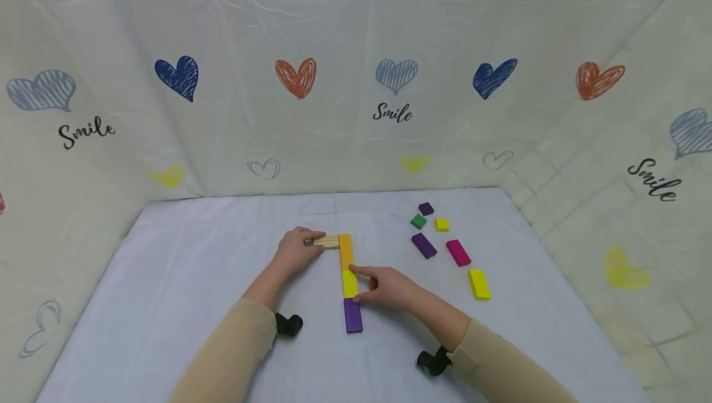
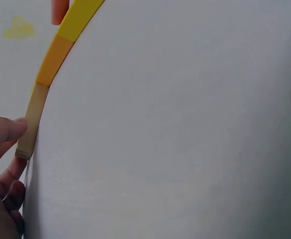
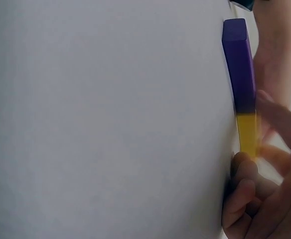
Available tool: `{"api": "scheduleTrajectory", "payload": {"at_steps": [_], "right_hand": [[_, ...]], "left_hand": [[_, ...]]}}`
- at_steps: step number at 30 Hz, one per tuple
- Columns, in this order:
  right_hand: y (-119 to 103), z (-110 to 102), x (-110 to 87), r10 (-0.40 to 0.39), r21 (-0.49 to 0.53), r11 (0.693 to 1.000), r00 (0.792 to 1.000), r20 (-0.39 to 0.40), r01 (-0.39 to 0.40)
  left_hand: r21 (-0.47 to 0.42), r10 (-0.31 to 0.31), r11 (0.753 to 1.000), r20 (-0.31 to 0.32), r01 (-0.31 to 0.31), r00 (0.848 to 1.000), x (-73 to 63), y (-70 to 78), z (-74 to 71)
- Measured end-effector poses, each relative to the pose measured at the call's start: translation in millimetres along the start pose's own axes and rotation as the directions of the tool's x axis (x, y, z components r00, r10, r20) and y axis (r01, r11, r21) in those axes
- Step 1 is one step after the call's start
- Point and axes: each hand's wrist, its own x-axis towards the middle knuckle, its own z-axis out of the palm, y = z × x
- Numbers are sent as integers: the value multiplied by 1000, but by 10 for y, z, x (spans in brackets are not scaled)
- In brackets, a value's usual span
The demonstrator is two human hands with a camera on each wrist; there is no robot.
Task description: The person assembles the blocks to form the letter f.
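A row of rectangular blocks lies on the white cloth: an orange block [image 1: 346, 251], a yellow block [image 1: 348, 284] and a purple block [image 1: 353, 316], set end to end. At the row's far end, a plain wooden block [image 1: 328, 242] with fine lines points left and meets the orange block's side. My left hand [image 1: 295, 251] pinches this wooden block [image 2: 34, 114] between thumb and fingers. My right hand [image 1: 392, 287] touches the right side of the yellow block [image 3: 247, 132], index finger and thumb spread near its two ends. The other right fingers are curled.
To the right lie a small purple block [image 1: 426, 208], a green block [image 1: 419, 221], a small yellow block [image 1: 442, 225], a longer purple block [image 1: 424, 246], a pink block [image 1: 458, 253] and a larger yellow block [image 1: 479, 284]. A heart-printed cloth [image 1: 345, 137] hangs behind the table.
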Motion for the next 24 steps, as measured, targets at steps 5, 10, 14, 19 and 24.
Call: {"api": "scheduleTrajectory", "payload": {"at_steps": [5,10,14,19,24], "right_hand": [[-2,1,-9,-4,0,1000,1000,-3,4],[-14,0,-19,1,-3,1000,1000,-5,-1],[-19,-4,-25,3,-3,1000,1000,-9,-3],[-5,-5,-31,-4,12,1000,1000,-17,4],[9,-14,-47,-13,38,999,999,-32,14]], "left_hand": [[16,1,1000,14,-1,1000,22,-16,1],[16,1,1000,20,-2,1000,23,-14,-12],[7,1,1000,22,-1,1000,17,-5,-24],[5,5,1000,34,-6,999,16,0,-39],[14,13,1000,48,-14,999,9,22,-61]]}}
